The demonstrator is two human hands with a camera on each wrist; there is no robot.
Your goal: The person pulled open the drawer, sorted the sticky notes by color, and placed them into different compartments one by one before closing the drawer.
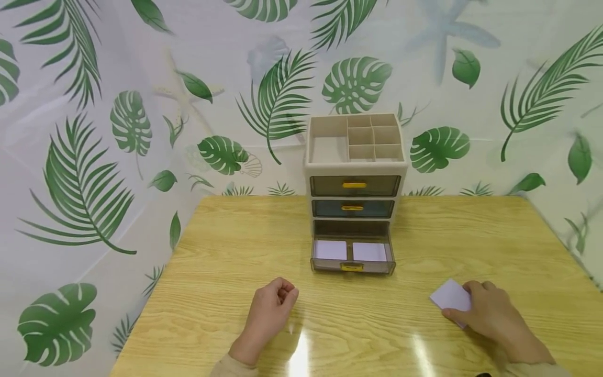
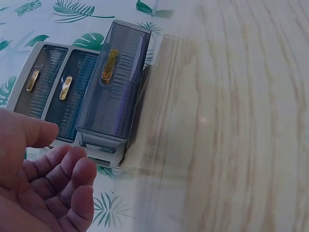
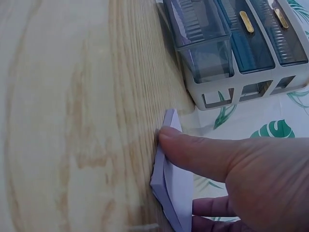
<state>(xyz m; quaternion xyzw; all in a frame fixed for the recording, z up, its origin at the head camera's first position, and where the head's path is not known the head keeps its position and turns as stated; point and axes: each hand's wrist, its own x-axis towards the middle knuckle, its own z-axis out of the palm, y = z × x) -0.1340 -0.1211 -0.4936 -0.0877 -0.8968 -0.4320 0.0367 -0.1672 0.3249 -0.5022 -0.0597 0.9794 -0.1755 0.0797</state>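
Observation:
My right hand (image 1: 492,311) grips a small square stack of white paper (image 1: 451,296) low over the right side of the table. In the right wrist view the thumb lies across one edge of the paper stack (image 3: 177,193), with fingers on the far side. My left hand (image 1: 269,309) holds nothing, its fingers loosely curled, in front of a small drawer organizer (image 1: 356,168). The organizer's bottom drawer (image 1: 325,266) is pulled out. Inside it lie two more white paper stacks, a left one (image 1: 331,250) and a right one (image 1: 369,252), side by side.
Two upper drawers, one brown (image 1: 325,186) and one blue (image 1: 325,208), are closed and have gold handles. The organizer's top tray (image 1: 328,149) is divided into compartments. A wood-grain table (image 1: 226,251) carries everything, with a leaf-patterned cloth (image 1: 155,220) behind.

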